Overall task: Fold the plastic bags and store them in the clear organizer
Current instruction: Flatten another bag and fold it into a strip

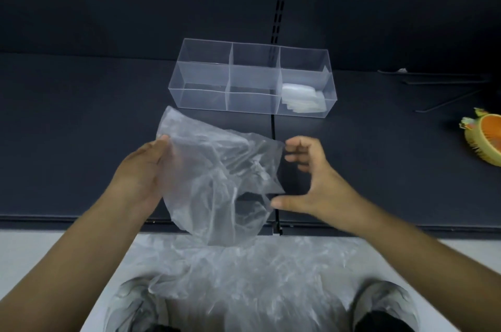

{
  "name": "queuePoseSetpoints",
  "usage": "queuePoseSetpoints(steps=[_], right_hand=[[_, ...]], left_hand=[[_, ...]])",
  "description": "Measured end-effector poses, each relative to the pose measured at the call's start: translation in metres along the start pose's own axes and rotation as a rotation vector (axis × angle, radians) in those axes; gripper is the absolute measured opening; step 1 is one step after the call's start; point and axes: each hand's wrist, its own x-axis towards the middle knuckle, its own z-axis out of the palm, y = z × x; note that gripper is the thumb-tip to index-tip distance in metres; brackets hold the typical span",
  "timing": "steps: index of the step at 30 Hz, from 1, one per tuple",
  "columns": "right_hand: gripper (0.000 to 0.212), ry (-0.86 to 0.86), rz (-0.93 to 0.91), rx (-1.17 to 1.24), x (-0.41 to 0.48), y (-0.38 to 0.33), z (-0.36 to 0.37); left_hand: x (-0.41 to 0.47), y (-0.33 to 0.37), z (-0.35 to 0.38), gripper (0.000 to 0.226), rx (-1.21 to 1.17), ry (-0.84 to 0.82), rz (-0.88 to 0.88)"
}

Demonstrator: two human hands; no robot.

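Held up over the counter (81,128), near its front edge, by the left hand (146,169): one crumpled clear bag (217,169), grasped along its left side. Judged as the start of a fold, with nothing flat yet.

To do it well:
- Hold that left grip firm.
- Take the loose right edge with the right hand (311,177), at present released, fingers spread and half curled just beside that edge, not plainly touching it.
- Pull the two sides apart to draw out the creases, then lay the bag flat on the counter and press the air out.
- Fold into a small flat packet like those already stored.
- Go slowly: light, slippery film, likely to balloon or slide.

Lower down, nearer the body, a heap of more bags (244,277).

Farther back, standing on the counter, the clear organizer (200,71): six compartments, three across and two deep.
- **Left and middle pairs:** apparently bare.
- **Front right:** a stack of folded bags (301,101).
- **Back right:** apparently bare.

Best to add the new packet to that stack or start the next compartment.

Off to the right, well apart, an orange and yellow brush (482,141).
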Motion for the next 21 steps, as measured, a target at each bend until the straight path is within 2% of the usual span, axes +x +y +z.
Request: queuePoseSetpoints(steps=[3, 6, 11, 14, 18, 20, 21], right_hand=[[0.076, 0.182, -0.025, 0.009, -0.004, 0.014, 0.025], [0.058, 0.259, -0.112, -0.066, 0.000, 0.018, 0.034], [0.024, 0.217, -0.201, -0.160, 0.025, 0.011, 0.029], [0.006, 0.109, -0.181, -0.071, 0.030, 0.002, 0.022], [0.010, -0.136, -0.057, 0.203, 0.026, -0.001, -0.007], [0.030, -0.212, 0.027, 0.378, 0.022, 0.003, -0.028], [0.048, -0.202, 0.099, 0.452, 0.021, 0.006, -0.038]], left_hand=[[0.007, -0.006, -0.010, 0.025, -0.033, 0.009, -0.073], [0.010, -0.010, -0.016, 0.023, -0.032, 0.001, -0.094], [0.013, -0.012, -0.019, 0.027, -0.044, 0.018, -0.114], [0.014, -0.012, -0.021, 0.026, -0.041, 0.032, -0.117], [0.017, -0.009, -0.023, 0.017, -0.063, 0.142, -0.140], [0.022, -0.008, -0.027, 0.018, 0.012, 0.207, -0.123], [0.024, -0.008, -0.028, 0.020, 0.060, 0.216, -0.099]])
